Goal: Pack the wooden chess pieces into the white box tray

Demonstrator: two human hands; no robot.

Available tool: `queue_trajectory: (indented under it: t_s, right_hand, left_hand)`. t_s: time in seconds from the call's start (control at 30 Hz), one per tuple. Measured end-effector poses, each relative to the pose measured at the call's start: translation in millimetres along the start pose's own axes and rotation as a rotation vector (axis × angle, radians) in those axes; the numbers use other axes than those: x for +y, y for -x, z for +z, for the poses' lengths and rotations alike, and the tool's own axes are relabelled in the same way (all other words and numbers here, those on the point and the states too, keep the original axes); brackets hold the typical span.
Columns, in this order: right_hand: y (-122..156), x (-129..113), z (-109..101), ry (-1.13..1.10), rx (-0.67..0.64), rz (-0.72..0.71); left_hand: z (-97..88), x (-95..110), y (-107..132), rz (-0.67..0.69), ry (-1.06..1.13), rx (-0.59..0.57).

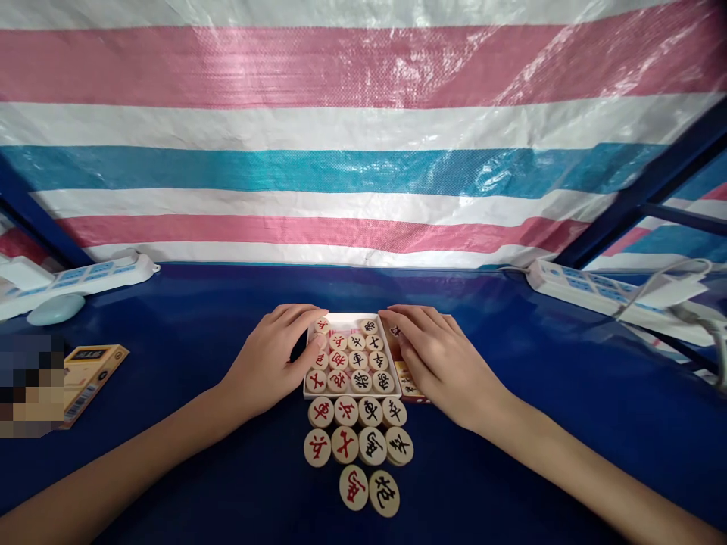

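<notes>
A shallow white box [352,393] holds rows of round Chinese chess pieces [357,360] with red characters on the left and black ones on the right. My left hand [278,352] lies along the box's left side, fingers loosely bent and apart. Its index fingertip touches the upper left corner, and its thumb lies over a piece there. My right hand [440,359] is open, with one fingertip at the upper right corner and the palm over a brown printed box [412,386]. Several stacked pieces [344,445] stand in front, with a red piece [353,487] and a black piece [385,493] nearest me.
A yellowish printed box [94,378] lies at the left beside a blurred patch. White power strips stand at the far left [107,276] and far right [591,291], near a pale rounded object [55,309] and cables. A striped plastic sheet [341,170] hangs behind the blue table [216,303].
</notes>
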State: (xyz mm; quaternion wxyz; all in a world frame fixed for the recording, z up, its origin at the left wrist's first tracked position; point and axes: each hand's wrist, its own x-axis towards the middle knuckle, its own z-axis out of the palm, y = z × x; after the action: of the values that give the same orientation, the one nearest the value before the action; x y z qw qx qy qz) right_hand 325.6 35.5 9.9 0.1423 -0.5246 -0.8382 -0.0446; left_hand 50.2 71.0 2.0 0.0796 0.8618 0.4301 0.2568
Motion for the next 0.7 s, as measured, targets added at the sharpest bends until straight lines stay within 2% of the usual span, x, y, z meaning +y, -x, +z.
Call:
queue_trajectory:
  t_s: [0.37,0.53,0.7]
  right_hand:
    - [-4,-9,-1,-0.042,0.031,0.052]
    - [0,-13,-12,-0.161,0.135,0.07]
    - [7,-21,-23,-0.321,0.271,-0.011]
  left_hand:
    - [-0.9,-3,0,-0.044,0.058,0.004]
    - [-3.7,-1,2,-0.041,0.096,0.109]
    - [-10.0,7,6,-0.011,0.156,0.203]
